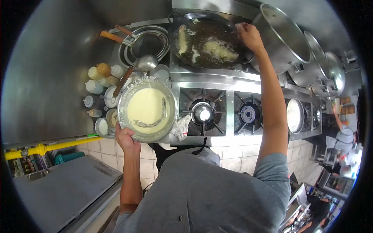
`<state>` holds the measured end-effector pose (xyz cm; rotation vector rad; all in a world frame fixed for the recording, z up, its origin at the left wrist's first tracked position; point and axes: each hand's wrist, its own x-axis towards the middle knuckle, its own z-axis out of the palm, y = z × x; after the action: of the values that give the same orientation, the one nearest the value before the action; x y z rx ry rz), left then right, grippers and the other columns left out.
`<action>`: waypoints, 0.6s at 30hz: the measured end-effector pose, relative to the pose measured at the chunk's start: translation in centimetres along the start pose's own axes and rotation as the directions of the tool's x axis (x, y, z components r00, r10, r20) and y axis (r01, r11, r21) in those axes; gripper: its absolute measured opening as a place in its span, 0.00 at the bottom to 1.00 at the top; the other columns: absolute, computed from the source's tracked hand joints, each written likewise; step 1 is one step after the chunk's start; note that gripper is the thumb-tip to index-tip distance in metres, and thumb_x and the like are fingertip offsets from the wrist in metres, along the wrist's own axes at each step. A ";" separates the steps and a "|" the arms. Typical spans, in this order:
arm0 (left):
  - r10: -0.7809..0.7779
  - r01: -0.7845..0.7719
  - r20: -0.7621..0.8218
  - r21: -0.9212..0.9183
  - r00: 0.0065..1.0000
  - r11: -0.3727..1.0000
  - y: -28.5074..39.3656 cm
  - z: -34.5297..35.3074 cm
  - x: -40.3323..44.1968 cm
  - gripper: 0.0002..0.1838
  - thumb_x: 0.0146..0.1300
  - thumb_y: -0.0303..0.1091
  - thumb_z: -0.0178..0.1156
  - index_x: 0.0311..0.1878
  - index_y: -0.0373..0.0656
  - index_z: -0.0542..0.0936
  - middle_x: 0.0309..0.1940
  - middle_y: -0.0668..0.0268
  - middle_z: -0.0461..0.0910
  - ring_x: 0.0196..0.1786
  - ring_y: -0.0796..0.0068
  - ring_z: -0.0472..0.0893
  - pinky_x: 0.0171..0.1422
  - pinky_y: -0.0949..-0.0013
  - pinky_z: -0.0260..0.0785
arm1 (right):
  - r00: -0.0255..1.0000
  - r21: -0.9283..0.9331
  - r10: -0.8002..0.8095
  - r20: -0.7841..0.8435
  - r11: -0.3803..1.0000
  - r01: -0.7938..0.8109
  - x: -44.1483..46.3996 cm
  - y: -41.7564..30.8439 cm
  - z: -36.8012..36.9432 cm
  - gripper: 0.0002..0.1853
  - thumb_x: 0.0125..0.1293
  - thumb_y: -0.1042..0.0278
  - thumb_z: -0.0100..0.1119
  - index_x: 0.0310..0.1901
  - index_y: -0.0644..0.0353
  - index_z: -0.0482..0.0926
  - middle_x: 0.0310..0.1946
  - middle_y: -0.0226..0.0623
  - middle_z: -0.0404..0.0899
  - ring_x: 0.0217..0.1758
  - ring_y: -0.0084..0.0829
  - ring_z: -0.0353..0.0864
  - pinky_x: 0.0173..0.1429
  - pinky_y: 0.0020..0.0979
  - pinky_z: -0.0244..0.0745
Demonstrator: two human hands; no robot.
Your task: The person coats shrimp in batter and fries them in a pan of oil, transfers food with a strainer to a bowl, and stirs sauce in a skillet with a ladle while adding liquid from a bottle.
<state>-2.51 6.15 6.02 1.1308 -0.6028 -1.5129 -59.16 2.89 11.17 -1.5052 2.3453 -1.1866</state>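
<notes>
My left hand point(128, 139) grips the near rim of a metal bowl point(173, 116) full of pale yellow batter point(145, 106), with a greyish smear of something in it. My right hand point(250, 35) reaches over the right side of a wide dark wok point(229, 20), its fingers bent together and pointing down. Whatever those fingers hold, if anything, is too small to tell. In the wok's bubbling oil float a large battered piece point(220, 50) and a longer battered piece point(182, 40). A ladle point(147, 63) with a wooden handle lies by the bowl's far left rim.
Squeeze bottles point(94, 86) and small tubs stand left of the bowl. Nested strainers point(149, 44) sit behind them. A crumpled cloth point(181, 128) lies beside a gas burner point(203, 112). Tall pots point(279, 46) line the back right. Another person point(345, 136) stands far right.
</notes>
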 end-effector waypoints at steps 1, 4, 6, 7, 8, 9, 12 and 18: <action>-0.019 0.018 -0.015 -0.005 1.000 1.000 -0.2 -0.2 0.1 0.45 0.36 0.17 0.48 0.68 0.29 0.63 0.56 0.51 0.76 0.57 0.55 0.80 0.66 0.61 0.74 | 1.000 -0.007 0.000 -0.005 1.000 0.000 -0.6 0.6 -0.5 0.18 0.73 0.56 0.56 0.44 0.66 0.83 0.29 0.45 0.85 0.30 0.34 0.88 0.42 0.36 0.79; -0.027 0.028 0.051 -0.015 0.998 0.999 -0.5 -0.5 0.4 0.44 0.37 0.16 0.48 0.67 0.29 0.63 0.55 0.52 0.76 0.56 0.56 0.80 0.65 0.61 0.74 | 0.997 0.020 0.077 -0.018 0.997 -0.076 -2.4 1.3 -1.3 0.18 0.73 0.56 0.56 0.43 0.67 0.83 0.29 0.43 0.86 0.30 0.34 0.88 0.41 0.35 0.79; -0.028 0.028 0.054 -0.001 0.998 1.000 -0.5 -0.3 0.4 0.43 0.37 0.16 0.48 0.67 0.29 0.64 0.54 0.52 0.77 0.55 0.56 0.81 0.64 0.61 0.74 | 0.991 0.039 0.134 -0.015 0.990 -0.133 -3.6 1.4 -1.5 0.18 0.72 0.57 0.57 0.43 0.68 0.83 0.29 0.42 0.86 0.29 0.33 0.87 0.41 0.35 0.79; -0.027 0.027 0.056 0.014 0.998 1.000 -0.5 -0.2 0.4 0.42 0.37 0.17 0.48 0.66 0.29 0.64 0.53 0.52 0.77 0.54 0.56 0.81 0.64 0.61 0.75 | 0.991 0.037 0.133 -0.014 0.990 -0.133 -4.2 1.4 -1.5 0.18 0.72 0.57 0.57 0.43 0.68 0.83 0.29 0.42 0.86 0.29 0.33 0.87 0.41 0.35 0.79; -0.028 0.027 0.055 0.012 0.998 1.000 -0.6 -0.2 0.4 0.42 0.37 0.17 0.48 0.66 0.29 0.64 0.53 0.52 0.77 0.54 0.56 0.81 0.64 0.61 0.75 | 0.989 0.057 0.146 -0.009 0.988 -0.145 -4.6 1.5 -1.4 0.18 0.72 0.58 0.57 0.42 0.69 0.83 0.29 0.41 0.86 0.29 0.32 0.87 0.40 0.34 0.79; -0.036 0.035 0.058 0.019 0.998 0.999 -0.6 -0.2 0.5 0.42 0.37 0.17 0.48 0.65 0.29 0.65 0.53 0.53 0.77 0.53 0.56 0.81 0.64 0.61 0.74 | 0.987 0.077 0.159 -0.003 0.984 -0.158 -5.0 1.5 -1.4 0.17 0.72 0.59 0.57 0.42 0.69 0.84 0.30 0.41 0.86 0.28 0.31 0.86 0.40 0.33 0.79; -0.036 0.035 0.057 0.024 0.998 0.999 -0.6 0.1 0.4 0.41 0.36 0.17 0.48 0.65 0.29 0.65 0.52 0.52 0.77 0.52 0.56 0.81 0.63 0.61 0.74 | 0.985 0.139 0.172 -0.022 0.976 -0.167 -6.4 1.1 -1.3 0.17 0.72 0.60 0.57 0.43 0.69 0.83 0.30 0.41 0.86 0.28 0.30 0.86 0.39 0.32 0.79; -0.035 0.034 0.044 0.022 0.998 0.999 -0.6 0.5 0.0 0.42 0.36 0.17 0.48 0.65 0.28 0.63 0.53 0.51 0.77 0.53 0.55 0.81 0.64 0.61 0.74 | 0.963 0.124 0.218 -0.160 0.972 -0.200 -7.6 0.2 -1.4 0.15 0.71 0.60 0.56 0.40 0.67 0.82 0.29 0.40 0.86 0.26 0.31 0.85 0.38 0.33 0.78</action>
<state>-3.18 6.17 5.72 1.1321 -0.6336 -1.5679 -56.20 9.92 9.71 -1.1288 2.4294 -1.4112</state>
